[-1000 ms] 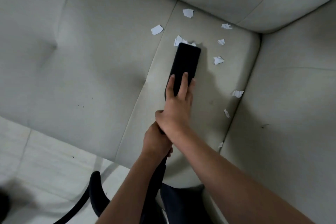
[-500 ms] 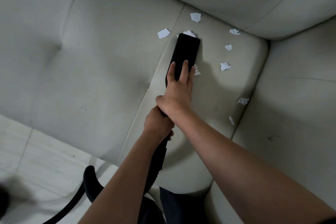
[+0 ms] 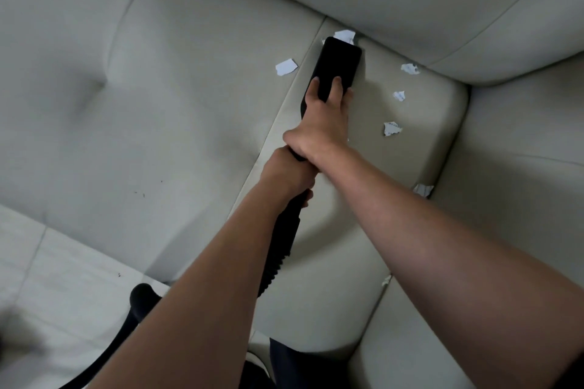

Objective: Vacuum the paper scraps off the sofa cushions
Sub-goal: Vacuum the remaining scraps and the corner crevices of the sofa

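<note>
vacuum nozzle (image 3: 338, 62) on sofa cushion (image 3: 420, 148), paper scraps (image 3: 392, 128) right of it

left hand (image 3: 286, 174): fist gripping vacuum tube (image 3: 284, 230) | right hand (image 3: 325, 118): just ahead, holding vacuum nozzle (image 3: 339, 63), fingers stretched along top | both arms: extended

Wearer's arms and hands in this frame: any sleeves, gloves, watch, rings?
The left forearm and right forearm are bare, with no sleeve clearly in view. The left hand and right hand are ungloved. No watch, bracelet or ring shows on the visible sides.
</note>
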